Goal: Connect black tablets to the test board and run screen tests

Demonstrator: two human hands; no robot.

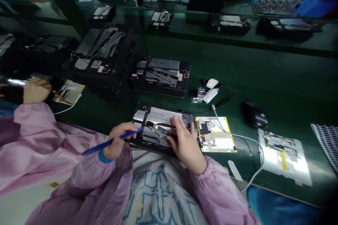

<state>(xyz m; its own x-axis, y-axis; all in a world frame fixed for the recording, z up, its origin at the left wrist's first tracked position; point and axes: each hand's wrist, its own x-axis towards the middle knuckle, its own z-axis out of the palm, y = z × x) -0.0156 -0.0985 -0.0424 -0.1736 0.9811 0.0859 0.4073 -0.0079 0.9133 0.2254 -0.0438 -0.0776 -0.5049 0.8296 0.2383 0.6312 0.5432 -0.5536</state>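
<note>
In front of me lies an opened tablet housing, its silver battery plates, black ribbon cables and circuit parts showing. My left hand, a blue band at its wrist, is closed around a slim blue stick-shaped tool. The tool's tip is over the housing's left part; whether it touches cannot be told. My right hand rests with fingers spread on the right part of the same housing, covering some of it. Just right of that hand is a display panel with yellow edges and flex circuits, a pale cable crossing it.
Stacked tablet housings rise at the back left, beside another stack. A webcam, a black mouse and a silver panel lie to the right. A co-worker's hand is at left; other people sit across the bench.
</note>
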